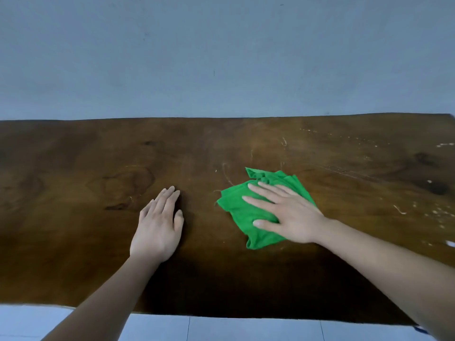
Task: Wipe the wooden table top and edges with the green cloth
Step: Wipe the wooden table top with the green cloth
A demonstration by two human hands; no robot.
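Two hands share the work: your right hand lies flat, its fingers spread wide, pressing the crumpled green cloth onto the desk right of centre, while your left hand, fingers straight together, likely steadies you.

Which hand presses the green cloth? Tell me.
The right hand, fingers spread flat on the green cloth; the left hand rests on bare wooden table.

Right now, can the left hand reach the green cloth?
Probably yes: only bare wooden table lies between the left hand and the green cloth, whose left edge the right hand leaves uncovered.
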